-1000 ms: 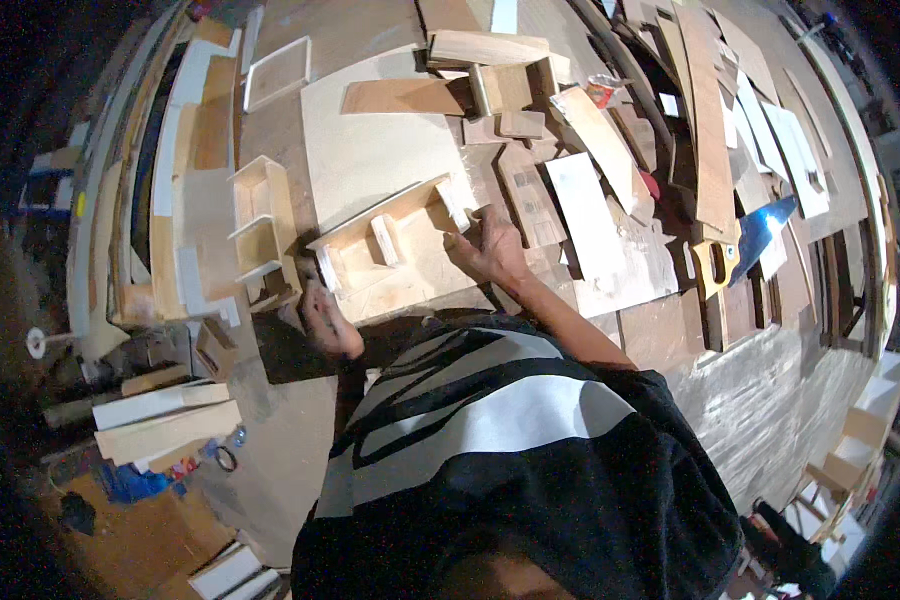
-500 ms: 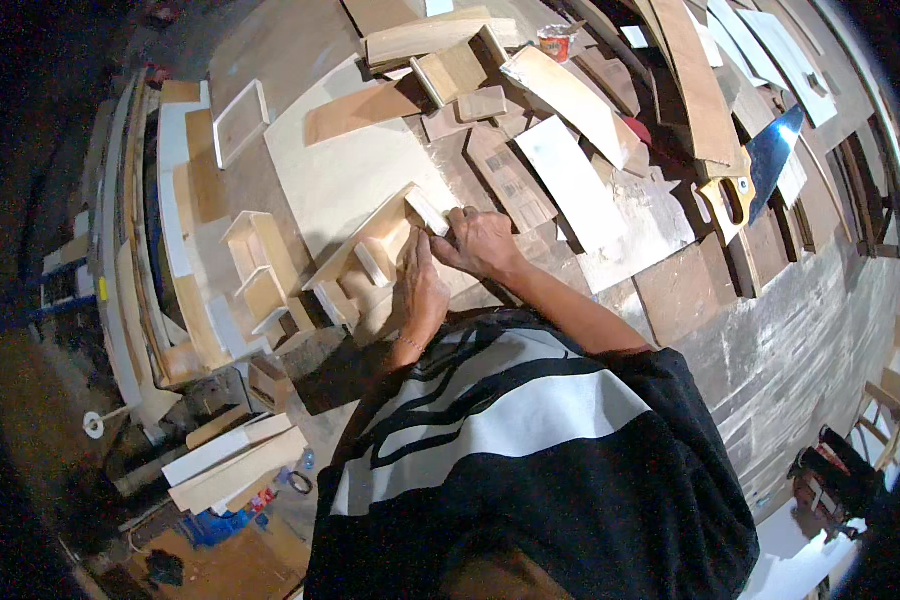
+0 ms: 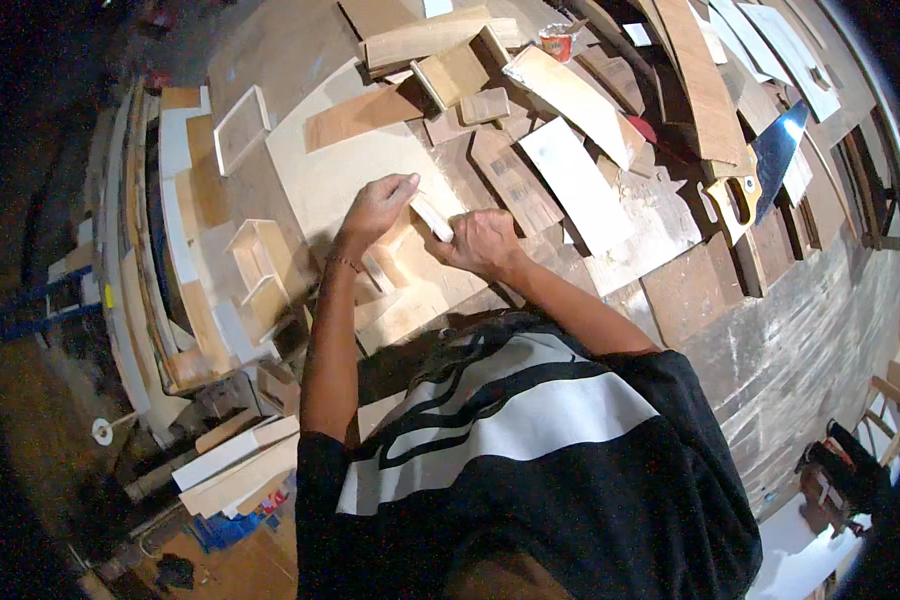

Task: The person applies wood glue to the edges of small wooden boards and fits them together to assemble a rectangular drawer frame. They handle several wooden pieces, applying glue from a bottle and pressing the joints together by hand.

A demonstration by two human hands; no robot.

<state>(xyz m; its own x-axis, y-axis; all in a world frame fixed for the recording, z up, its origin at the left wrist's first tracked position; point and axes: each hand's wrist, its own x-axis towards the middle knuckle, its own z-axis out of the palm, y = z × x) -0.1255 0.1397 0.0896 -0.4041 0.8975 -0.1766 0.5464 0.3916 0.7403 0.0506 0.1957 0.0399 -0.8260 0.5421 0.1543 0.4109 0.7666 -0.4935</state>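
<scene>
My left hand (image 3: 378, 212) is at the far side of a small pale wooden frame (image 3: 402, 258), its fingers closed round the frame's far edge. A narrow white-edged wood strip (image 3: 431, 216) stands across the frame's right end. My right hand (image 3: 484, 243) is closed at that strip's near end, thumb and fingers pressed together on it. A short crosspiece (image 3: 378, 272) sits inside the frame, partly behind my left wrist. The frame rests on a pale plywood sheet (image 3: 320, 185), and my left forearm hides its left part.
To the left stands a small open wooden box (image 3: 255, 255), with a shallow tray (image 3: 241, 130) beyond it. Loose boards and offcuts crowd the far right, among them a white board (image 3: 575, 185). A handsaw (image 3: 776, 160) lies at the right, near an orange-red tin (image 3: 557, 42).
My left hand has moved away from the near side of the strip, up and left to the frame's far edge. The right hand stays at the strip, shifted slightly right.
</scene>
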